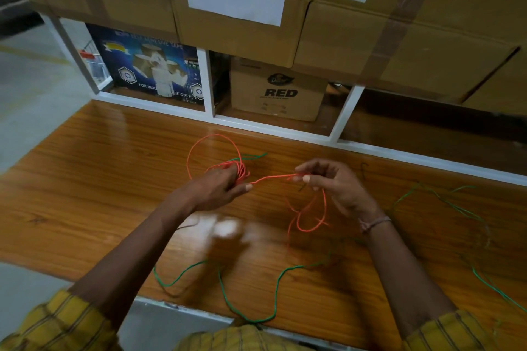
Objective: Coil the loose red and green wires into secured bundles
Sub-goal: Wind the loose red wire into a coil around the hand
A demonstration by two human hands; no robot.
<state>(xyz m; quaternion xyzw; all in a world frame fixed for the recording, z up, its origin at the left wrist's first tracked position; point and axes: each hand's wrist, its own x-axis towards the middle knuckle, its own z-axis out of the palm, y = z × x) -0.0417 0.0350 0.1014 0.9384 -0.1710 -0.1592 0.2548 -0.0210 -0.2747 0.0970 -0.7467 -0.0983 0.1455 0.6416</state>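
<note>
I judge we're mid-coil on the red wire: left hand grips the loops, right hand pinches the strand (green wire untouched), so next comes another wrap.

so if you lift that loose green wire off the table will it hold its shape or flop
Probably flops: the green wire lies in slack, wavy curves on the table. It looks thin, so likely light. Its loops may snag the red wire nearby.

Left hand grips red wire coils; right hand pinches its strand.
</note>
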